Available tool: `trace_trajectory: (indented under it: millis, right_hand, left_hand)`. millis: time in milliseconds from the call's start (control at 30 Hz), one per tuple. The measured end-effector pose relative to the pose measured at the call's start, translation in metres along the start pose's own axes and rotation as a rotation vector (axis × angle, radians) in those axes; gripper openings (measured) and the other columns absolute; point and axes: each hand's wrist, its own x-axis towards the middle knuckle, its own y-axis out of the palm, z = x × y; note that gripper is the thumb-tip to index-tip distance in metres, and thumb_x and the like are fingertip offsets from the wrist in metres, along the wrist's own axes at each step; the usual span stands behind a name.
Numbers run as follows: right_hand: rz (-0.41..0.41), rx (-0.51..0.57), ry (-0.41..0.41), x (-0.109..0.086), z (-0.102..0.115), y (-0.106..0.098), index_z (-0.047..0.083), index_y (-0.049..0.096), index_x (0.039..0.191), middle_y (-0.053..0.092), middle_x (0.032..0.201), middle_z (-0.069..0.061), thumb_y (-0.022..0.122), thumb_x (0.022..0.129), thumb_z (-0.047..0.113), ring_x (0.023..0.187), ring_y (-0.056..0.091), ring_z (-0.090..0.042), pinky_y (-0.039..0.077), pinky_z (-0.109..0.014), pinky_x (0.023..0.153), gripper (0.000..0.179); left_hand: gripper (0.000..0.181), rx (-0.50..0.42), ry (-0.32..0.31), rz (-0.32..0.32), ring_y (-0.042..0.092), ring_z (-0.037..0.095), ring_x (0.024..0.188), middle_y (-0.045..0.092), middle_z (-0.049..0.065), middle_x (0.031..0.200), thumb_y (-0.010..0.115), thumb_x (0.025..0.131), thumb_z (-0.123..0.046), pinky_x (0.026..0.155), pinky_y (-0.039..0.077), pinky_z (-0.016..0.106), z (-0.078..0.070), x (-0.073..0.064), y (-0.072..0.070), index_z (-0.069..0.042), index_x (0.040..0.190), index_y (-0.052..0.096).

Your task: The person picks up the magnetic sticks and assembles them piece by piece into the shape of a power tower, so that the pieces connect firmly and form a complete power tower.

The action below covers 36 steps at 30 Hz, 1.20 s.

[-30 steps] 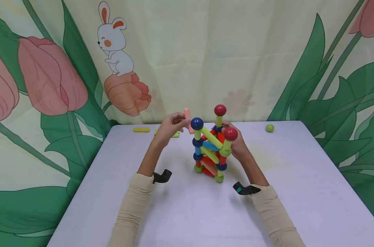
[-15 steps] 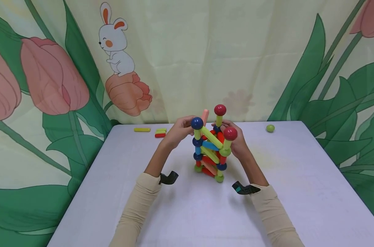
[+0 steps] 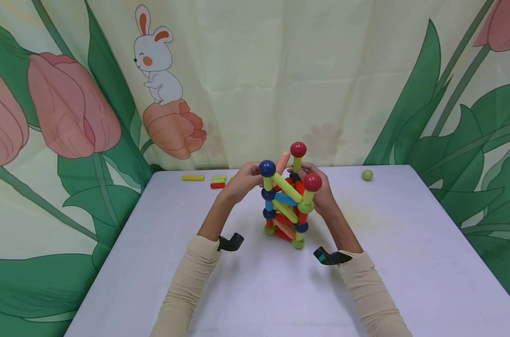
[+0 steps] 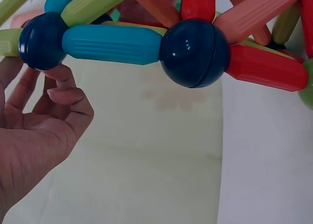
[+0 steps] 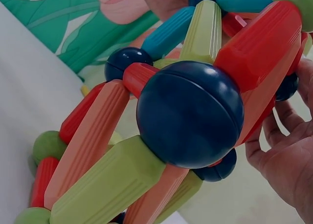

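Observation:
A tower of magnetic sticks and balls (image 3: 286, 199) stands upright on the table, with red balls and a dark blue ball (image 3: 267, 168) on its top posts. My left hand (image 3: 246, 180) is at its far left side, holding a salmon stick (image 3: 283, 161) that tilts up behind the top blue ball; its fingertips are partly hidden. In the left wrist view, the curled fingers of that hand lie close to a dark blue ball (image 4: 42, 40). At the far right side my right hand (image 3: 322, 189) grips the tower, its fingers (image 5: 274, 131) partly behind the sticks.
Along the table's back left lie a yellow stick (image 3: 193, 178), light green sticks (image 3: 218, 178) and a red stick (image 3: 218, 186). A loose green ball (image 3: 367, 175) sits at the back right. A printed curtain (image 3: 246, 84) hangs behind the table.
My left hand has brought the salmon stick rightward to the tower's back, and the stick now leans right. My right hand stays at the tower, nearly still.

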Motion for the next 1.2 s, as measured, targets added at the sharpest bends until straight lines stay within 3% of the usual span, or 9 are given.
trace_trajectory:
  millis: [100, 233, 600, 833, 933, 1033, 1100, 1200]
  right_hand:
    - [0.001, 0.017, -0.007, 0.001, 0.0, 0.001, 0.0, 0.051, 0.129, 0.065, 0.113, -0.005, 0.053, 0.1, 0.014, 0.112, 0.059, -0.025, 0.055, -0.026, 0.088, 0.032]
    - [0.006, 0.011, -0.003, 0.001, -0.001, 0.0, 0.006, 0.054, 0.127, 0.065, 0.113, -0.002, 0.053, 0.101, 0.015, 0.11, 0.061, -0.02, 0.055, -0.026, 0.088, 0.028]
    - [-0.011, -0.034, -0.005, 0.001, -0.002, 0.0, 0.013, 0.057, 0.124, 0.062, 0.112, -0.002, 0.053, 0.1, 0.016, 0.103, 0.063, -0.015, 0.056, -0.024, 0.085, 0.024]
    - [-0.078, -0.14, 0.028, -0.005, 0.002, -0.003, 0.016, 0.053, 0.133, 0.057, 0.122, 0.002, 0.055, 0.1, 0.019, 0.116, 0.056, -0.014, 0.052, -0.019, 0.091, 0.034]
    - [-0.073, -0.175, -0.026, -0.013, 0.004, -0.005, 0.011, 0.048, 0.14, 0.055, 0.128, 0.002, 0.055, 0.1, 0.023, 0.124, 0.051, -0.016, 0.049, -0.02, 0.097, 0.042]
    - [-0.03, -0.183, -0.129, -0.023, 0.008, -0.006, 0.008, 0.041, 0.146, 0.051, 0.138, -0.005, 0.055, 0.099, 0.035, 0.13, 0.046, -0.019, 0.043, -0.023, 0.103, 0.056]
    - [0.014, -0.202, -0.203, -0.029, 0.012, -0.007, 0.008, 0.037, 0.148, 0.046, 0.143, -0.014, 0.057, 0.095, 0.046, 0.133, 0.044, -0.022, 0.042, -0.025, 0.104, 0.068]
    - [0.101, -0.271, -0.273, -0.038, 0.019, -0.005, 0.01, 0.028, 0.153, 0.035, 0.151, -0.023, 0.062, 0.088, 0.056, 0.14, 0.036, -0.024, 0.037, -0.031, 0.111, 0.086]
  left_hand:
    - [0.015, -0.011, -0.003, 0.012, 0.052, 0.018, 0.077, 0.063, 0.0, 0.077, 0.051, 0.098, -0.006, 0.074, 0.044, 0.03, -0.001, 0.0, 0.0, 0.003, 0.1, 0.064]
    - [0.016, -0.013, -0.002, 0.026, 0.051, 0.017, 0.076, 0.063, 0.0, 0.077, 0.052, 0.098, -0.005, 0.076, 0.043, 0.032, -0.001, 0.0, -0.001, 0.005, 0.099, 0.063]
    - [0.02, 0.035, -0.017, 0.051, 0.051, 0.018, 0.078, 0.059, 0.0, 0.077, 0.05, 0.098, -0.007, 0.074, 0.044, 0.029, 0.001, 0.0, -0.003, 0.005, 0.102, 0.065]
    - [0.023, 0.03, -0.019, 0.026, 0.053, 0.019, 0.084, 0.06, 0.002, 0.086, 0.052, 0.1, -0.015, 0.076, 0.046, 0.029, 0.012, 0.0, -0.011, -0.002, 0.116, 0.064]
    - [0.024, 0.069, -0.036, -0.022, 0.054, 0.021, 0.083, 0.061, 0.008, 0.09, 0.054, 0.101, -0.021, 0.073, 0.046, 0.027, 0.023, -0.002, -0.021, -0.005, 0.116, 0.064]
    - [0.029, 0.135, -0.097, -0.115, 0.055, 0.023, 0.084, 0.063, 0.018, 0.1, 0.057, 0.099, -0.031, 0.07, 0.046, 0.025, 0.042, -0.005, -0.039, -0.008, 0.117, 0.064]
    - [0.034, 0.184, -0.15, -0.208, 0.057, 0.025, 0.087, 0.064, 0.02, 0.106, 0.057, 0.099, -0.035, 0.069, 0.045, 0.024, 0.058, -0.008, -0.054, -0.009, 0.119, 0.065]
    - [0.035, 0.214, -0.23, -0.408, 0.06, 0.031, 0.098, 0.064, 0.022, 0.111, 0.059, 0.098, -0.032, 0.072, 0.045, 0.023, 0.082, -0.014, -0.078, -0.005, 0.119, 0.065]
